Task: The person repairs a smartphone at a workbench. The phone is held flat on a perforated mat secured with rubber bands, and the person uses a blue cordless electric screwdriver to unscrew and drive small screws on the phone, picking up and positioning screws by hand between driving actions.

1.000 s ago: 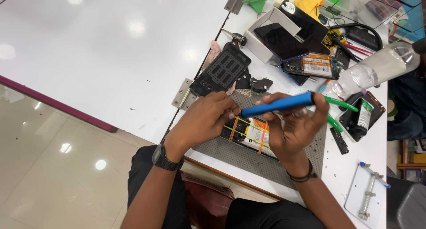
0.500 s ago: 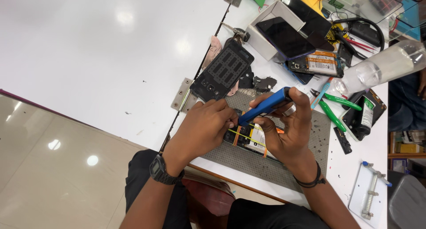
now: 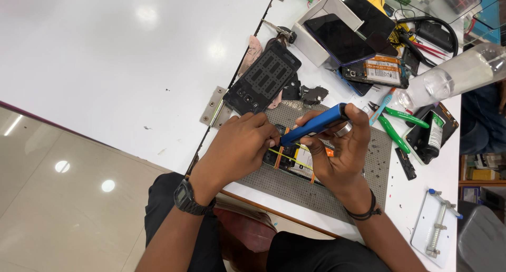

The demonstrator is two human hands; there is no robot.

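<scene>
An opened phone (image 3: 295, 161) with orange edges and a yellow strip lies on a grey perforated mat (image 3: 337, 182). My right hand (image 3: 342, 151) grips a blue pen-shaped tool (image 3: 313, 124), its tip pointed down at the phone's left end. My left hand (image 3: 240, 145) rests on that same end, fingers curled against the tool's tip, a black watch on the wrist. Most of the phone is hidden under both hands.
A black phone back frame (image 3: 263, 80) lies just beyond the mat. Further back are a white box (image 3: 321, 35) holding a dark phone, another opened phone (image 3: 374, 72), green-handled pliers (image 3: 395, 124), a clear plastic bottle (image 3: 453, 74) and a small dark bottle (image 3: 432, 137). A metal clamp plate (image 3: 437, 230) lies right.
The blue tool has tilted and swung down from level above the hands until its tip reaches the phone. My left hand has closed in around the tip.
</scene>
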